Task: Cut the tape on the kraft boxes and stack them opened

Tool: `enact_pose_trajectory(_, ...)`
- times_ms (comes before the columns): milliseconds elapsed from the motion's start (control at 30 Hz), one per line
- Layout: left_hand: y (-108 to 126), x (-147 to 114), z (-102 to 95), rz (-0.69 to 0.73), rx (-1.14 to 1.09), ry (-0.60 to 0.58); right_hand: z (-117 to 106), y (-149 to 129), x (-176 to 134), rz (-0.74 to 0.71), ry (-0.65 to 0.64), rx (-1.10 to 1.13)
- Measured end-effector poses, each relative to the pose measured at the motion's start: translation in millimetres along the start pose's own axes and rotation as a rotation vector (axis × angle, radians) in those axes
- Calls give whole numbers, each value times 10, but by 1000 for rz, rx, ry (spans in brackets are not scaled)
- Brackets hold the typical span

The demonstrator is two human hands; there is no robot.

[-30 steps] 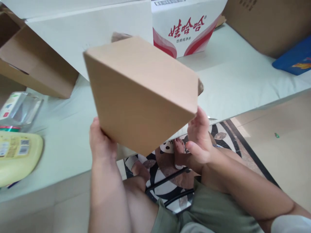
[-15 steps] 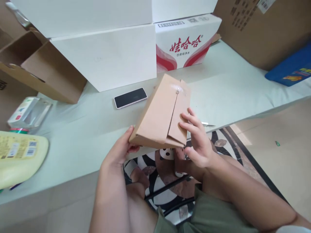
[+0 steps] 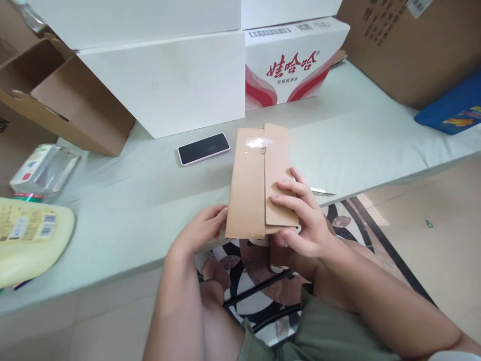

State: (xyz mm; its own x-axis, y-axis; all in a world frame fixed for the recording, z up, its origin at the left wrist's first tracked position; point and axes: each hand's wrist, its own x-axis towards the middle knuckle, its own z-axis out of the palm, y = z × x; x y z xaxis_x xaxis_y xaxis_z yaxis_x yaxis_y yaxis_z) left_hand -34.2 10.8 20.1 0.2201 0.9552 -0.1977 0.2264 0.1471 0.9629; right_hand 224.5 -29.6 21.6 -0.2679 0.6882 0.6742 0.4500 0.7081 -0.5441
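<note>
Between my hands, at the front edge of the cloth-covered table (image 3: 150,200), is a small brown cardboard box (image 3: 246,190). A seam runs along its upper face, with shiny clear tape across the far end. My left hand (image 3: 205,225) grips the near left edge, its fingertips partly hidden behind the box. On the right side my right hand (image 3: 306,210) holds the box, fingers over the flap and thumb at the near end. A thin pointed blade-like tool (image 3: 323,191) lies just beyond my right hand. Left of the box's far end rests a phone (image 3: 203,149), dark screen up.
White cartons (image 3: 161,85) and a red-and-white carton (image 3: 293,70) stand at the back. An open cardboard box (image 3: 86,105), a clear bottle (image 3: 47,168) and a yellow bottle (image 3: 33,240) are on the left. At right are a large brown carton (image 3: 394,55) and a blue container (image 3: 451,108).
The cardboard box has turned counterclockwise, so its seam now points nearly straight away from me, and its upper face is flatter to view. My left hand has shifted right with it.
</note>
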Motion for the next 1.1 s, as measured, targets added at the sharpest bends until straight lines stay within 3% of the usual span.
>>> enact_pose_trajectory(100,-36,43,-25,11,64,151,32,-10,-21,29,-30,-33)
enact_pose_trajectory(167,-40,53,-33,137,11,206,64,-21,-24,27,-36,-43)
enact_pose_trajectory(267,-28,35,26,338,-148,25,96,-44,-13,10,-37,-65)
enact_pose_trajectory(333,-25,22,101,379,-235,-69,83,-55,-3,-5,-52,-53)
enact_pose_trajectory(467,-65,36,203,354,-329,-73,-47,-3,22,70,74,-52)
enact_pose_trajectory(567,-113,63,201,322,-341,-40,-166,139,46,330,187,-285)
enact_pose_trajectory(633,-133,77,189,314,-349,-32,-209,258,56,550,102,-443)
enact_pose_trajectory(733,-137,85,180,312,-355,-38,-212,391,57,796,-194,-599)
enact_pose_trajectory(867,-121,83,183,312,-352,-41,-176,417,74,861,-488,-726)
enact_pose_trajectory(1000,-117,86,189,322,-347,-54,-158,394,129,888,-553,-760)
enact_pose_trajectory(1100,-109,83,196,324,-350,-57,-179,381,151,884,-401,-738)
